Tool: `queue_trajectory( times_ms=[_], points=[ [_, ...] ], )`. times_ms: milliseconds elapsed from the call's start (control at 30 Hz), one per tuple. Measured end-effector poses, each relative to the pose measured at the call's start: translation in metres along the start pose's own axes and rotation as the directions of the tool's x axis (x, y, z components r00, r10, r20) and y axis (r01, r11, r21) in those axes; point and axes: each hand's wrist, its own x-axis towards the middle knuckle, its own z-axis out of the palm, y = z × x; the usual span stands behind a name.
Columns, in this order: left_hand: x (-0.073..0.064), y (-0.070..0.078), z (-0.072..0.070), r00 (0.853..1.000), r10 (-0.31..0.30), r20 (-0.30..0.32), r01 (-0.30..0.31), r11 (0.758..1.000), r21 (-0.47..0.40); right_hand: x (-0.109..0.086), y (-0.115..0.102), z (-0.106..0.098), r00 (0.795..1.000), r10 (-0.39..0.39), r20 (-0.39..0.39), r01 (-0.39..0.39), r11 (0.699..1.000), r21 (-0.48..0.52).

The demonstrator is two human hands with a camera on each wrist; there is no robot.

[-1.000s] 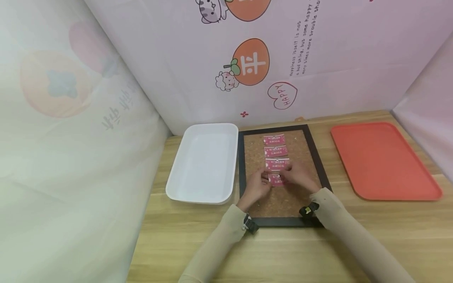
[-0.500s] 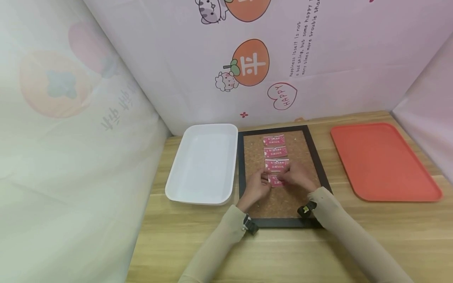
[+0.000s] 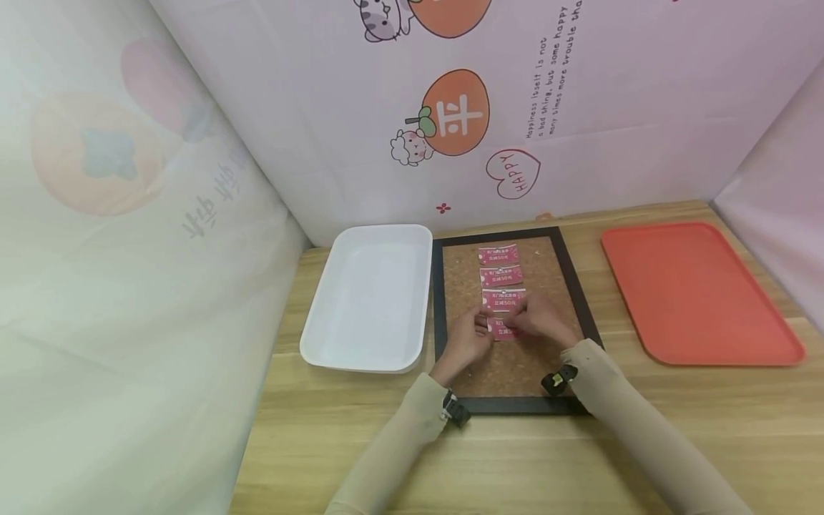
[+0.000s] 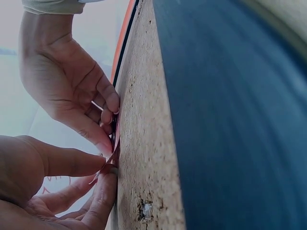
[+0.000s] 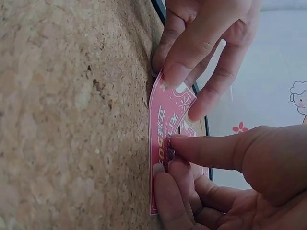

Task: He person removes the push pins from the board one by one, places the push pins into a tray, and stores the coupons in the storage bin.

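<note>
On the cork board [image 3: 466,286], pink printed coupons run in a column. My left hand [image 3: 468,336] pinches the left end of the lowest coupon [image 5: 165,120] between thumb and fingers, and that end curls up off the cork. At the coupon's upper edge, my right hand [image 3: 543,318] pinches a small pushpin [image 5: 171,151], mostly hidden by the fingertips. Its index finger lies against the coupon's face. Above are three more coupons, the top one [image 3: 498,255], the second [image 3: 501,277] and the third [image 3: 505,300], each with a small shiny pin at its upper edge.
A black frame [image 3: 515,405] edges the board on the wooden table [image 3: 515,458]. Left of it stands a white tray [image 3: 370,297], and on the right a red tray [image 3: 698,293]. Printed cloth walls [image 3: 579,172] close off the back and sides.
The right fingertips have shifted slightly over the lowest coupon's upper edge, covering the shiny pin that showed there a second ago. The left hand has stayed in place.
</note>
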Motion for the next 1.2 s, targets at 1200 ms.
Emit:
queue_trajectory(
  times_ms=[1200],
  points=[
    [-0.0026,0.0033,0.0014,0.999,-0.040,0.002,0.040,0.999,0.033,-0.0053,0.0013,0.0025,0.998,-0.045,0.034,0.043,0.998,0.047]
  ],
)
